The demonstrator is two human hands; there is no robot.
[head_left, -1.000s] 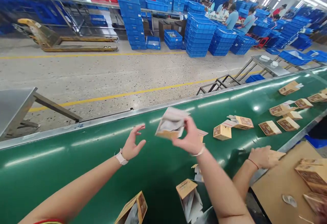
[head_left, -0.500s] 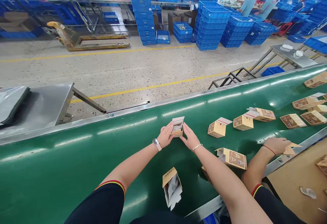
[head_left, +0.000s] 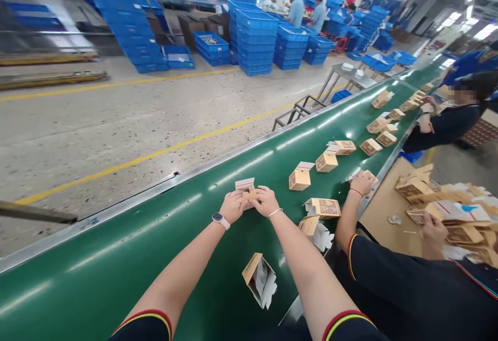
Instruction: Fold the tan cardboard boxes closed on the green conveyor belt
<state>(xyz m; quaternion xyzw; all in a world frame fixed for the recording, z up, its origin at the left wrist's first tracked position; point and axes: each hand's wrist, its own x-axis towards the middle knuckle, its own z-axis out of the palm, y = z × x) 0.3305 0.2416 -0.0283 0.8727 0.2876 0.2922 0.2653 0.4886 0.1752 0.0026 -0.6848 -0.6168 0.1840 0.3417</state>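
On the green conveyor belt, a small cardboard box stands between my two hands, its white flap with a red strip raised at the back. My left hand grips its left side; a watch is on that wrist. My right hand closes on the right side, fingers bent over a tan flap at the top. Hands cover most of the box. Nearer to me lies an open carton with something grey inside. Another open carton sits right of my right forearm.
More cartons stand along the belt to the right. A co-worker's hand reaches over the belt edge, beside a table piled with flattened or part-folded cartons. Farther along sits another person. Blue crates are stacked beyond the floor.
The view has swung to the right, showing more of the belt and co-workers. Over the held box, my right fingers have moved onto the top, where a tan flap is now bent.
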